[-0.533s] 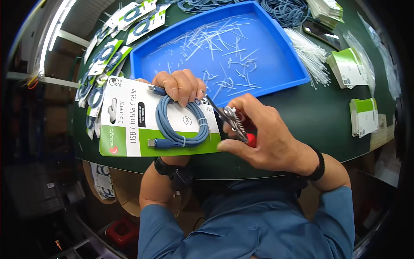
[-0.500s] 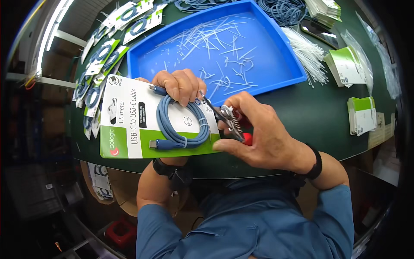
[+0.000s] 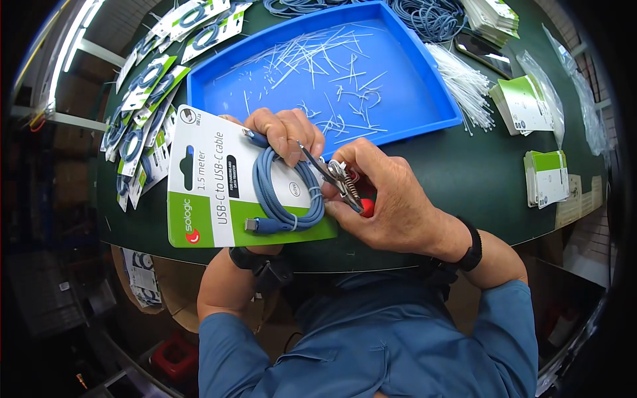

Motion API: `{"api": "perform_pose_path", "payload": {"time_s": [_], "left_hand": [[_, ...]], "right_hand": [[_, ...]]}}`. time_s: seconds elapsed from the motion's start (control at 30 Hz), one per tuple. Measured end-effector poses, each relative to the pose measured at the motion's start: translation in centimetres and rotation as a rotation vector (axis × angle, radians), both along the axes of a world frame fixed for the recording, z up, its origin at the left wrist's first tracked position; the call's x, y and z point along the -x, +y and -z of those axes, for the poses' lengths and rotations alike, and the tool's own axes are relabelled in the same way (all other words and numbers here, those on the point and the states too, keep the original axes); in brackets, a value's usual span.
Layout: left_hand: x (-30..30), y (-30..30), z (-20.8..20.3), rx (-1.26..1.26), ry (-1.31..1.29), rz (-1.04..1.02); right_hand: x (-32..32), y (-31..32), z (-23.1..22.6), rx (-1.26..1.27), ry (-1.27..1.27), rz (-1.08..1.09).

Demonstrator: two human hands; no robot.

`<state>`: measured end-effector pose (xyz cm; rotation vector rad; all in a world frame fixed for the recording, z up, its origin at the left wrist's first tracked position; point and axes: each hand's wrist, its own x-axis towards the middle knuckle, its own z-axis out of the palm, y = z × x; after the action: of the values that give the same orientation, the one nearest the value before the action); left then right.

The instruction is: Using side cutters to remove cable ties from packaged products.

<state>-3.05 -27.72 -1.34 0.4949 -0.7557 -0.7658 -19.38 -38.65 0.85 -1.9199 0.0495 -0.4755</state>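
A: Left hand (image 3: pixel 282 132)?
B: Clamps card (image 3: pixel 219 179), thumb pinning cable (image 3: pixel 285 199) flat for cutting.
A: Right hand (image 3: pixel 391 199)?
B: Grips cutters (image 3: pixel 332 174), tips just right of left fingers, probably at a tie.

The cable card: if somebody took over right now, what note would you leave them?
Left hand: holds the card from behind, fingers over its top edge, pressing the blue cable on it.
Right hand: grips red-handled cutters, tips at the cable coil by the left fingers.
Around: blue tray full of cut tie ends; white ties to its right; finished cards piled on the left; blank cards on the right.
Done: cable tied onto the card.
Left: probably trimming the tie end.
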Motion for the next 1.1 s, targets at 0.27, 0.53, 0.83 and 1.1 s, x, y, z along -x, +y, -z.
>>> {"api": "perform_pose_path", "payload": {"time_s": [0.27,0.53,0.83,1.1], "left_hand": [[0.4,-0.2,-0.4,0.000,-0.002,0.001],[-3.7,4.1,-3.5,0.187,-0.151,-0.114],[-3.1,21.1,-3.4,-0.042,-0.451,-0.836],[-1.9,39.4,4.0,-0.550,-0.353,-1.703]], "right_hand": [[-0.1,-0.1,-0.1,0.010,-0.021,0.054],[-1.1,-2.9,-0.9,0.216,-0.075,0.306],[0.3,-7.1,-0.5,0.418,-0.065,0.505],[-0.2,-7.1,0.2,0.525,0.002,0.398]]}}
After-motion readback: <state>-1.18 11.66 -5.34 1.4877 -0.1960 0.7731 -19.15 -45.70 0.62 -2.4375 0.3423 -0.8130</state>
